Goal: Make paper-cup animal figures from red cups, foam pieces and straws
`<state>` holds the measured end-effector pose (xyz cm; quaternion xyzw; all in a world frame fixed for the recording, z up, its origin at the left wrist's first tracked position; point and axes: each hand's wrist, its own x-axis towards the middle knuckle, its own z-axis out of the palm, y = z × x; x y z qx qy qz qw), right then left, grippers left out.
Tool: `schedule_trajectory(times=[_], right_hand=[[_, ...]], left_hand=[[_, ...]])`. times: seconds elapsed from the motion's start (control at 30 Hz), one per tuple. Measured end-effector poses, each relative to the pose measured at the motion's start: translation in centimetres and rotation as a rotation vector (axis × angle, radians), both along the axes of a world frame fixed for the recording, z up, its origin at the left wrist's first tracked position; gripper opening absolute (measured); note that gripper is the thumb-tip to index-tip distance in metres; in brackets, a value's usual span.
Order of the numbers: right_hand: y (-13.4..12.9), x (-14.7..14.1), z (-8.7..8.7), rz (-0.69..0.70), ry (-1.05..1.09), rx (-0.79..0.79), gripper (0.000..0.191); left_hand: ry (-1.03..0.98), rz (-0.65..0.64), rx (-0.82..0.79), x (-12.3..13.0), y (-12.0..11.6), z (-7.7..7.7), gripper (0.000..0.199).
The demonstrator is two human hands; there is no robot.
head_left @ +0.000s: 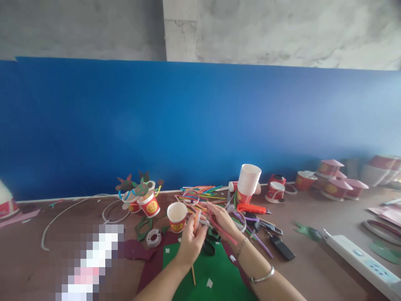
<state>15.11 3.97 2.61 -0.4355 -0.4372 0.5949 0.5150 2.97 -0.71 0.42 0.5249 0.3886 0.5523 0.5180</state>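
Note:
My left hand [189, 242] is closed around an orange straw-like stick [196, 221], with white bits at the fingertips. A tan stick end [193, 276] shows below that hand; I cannot tell if it is the same piece. My right hand [221, 218] is closed on a pink straw-like strip [228, 236] that slants down along the wrist. Both hands are close together over a green sheet [203, 271], with black-handled scissors [209, 247] partly hidden beneath them. A white-rimmed red paper cup [177, 217] stands just left of the left hand.
Behind the hands lie several coloured straws [203, 191] and a stack of paper cups [249, 179]. At left are decorated cups [150, 203] and a tape roll [153, 238]. To the right are an orange utility knife [253, 208], a black key fob [282, 246] and a power strip [360, 259].

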Motion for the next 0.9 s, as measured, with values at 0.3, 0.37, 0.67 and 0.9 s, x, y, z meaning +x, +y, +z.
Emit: schedule_trajectory(times=[0.3,0.37,0.67,0.9], right_hand=[[-0.4,-0.7,0.1,0.073,-0.173,-0.068,0.034],[0.0,-0.2,0.0,0.017,-0.262,-0.062,0.039],[0.1,1.5,1.9,-0.059,-0.158,0.136,0.033],[0.0,1.2,1.5,0.158,-0.515,0.16,0.039]], left_hand=[[0.268,-0.011,0.309,-0.1,-1.2,0.4,0.024],[0.223,0.103,0.298,-0.3,-1.1,0.8,0.026],[-0.208,-0.073,-0.169,0.6,0.1,0.7,0.04],[-0.28,-0.069,-0.276,0.1,0.8,0.7,0.046]])
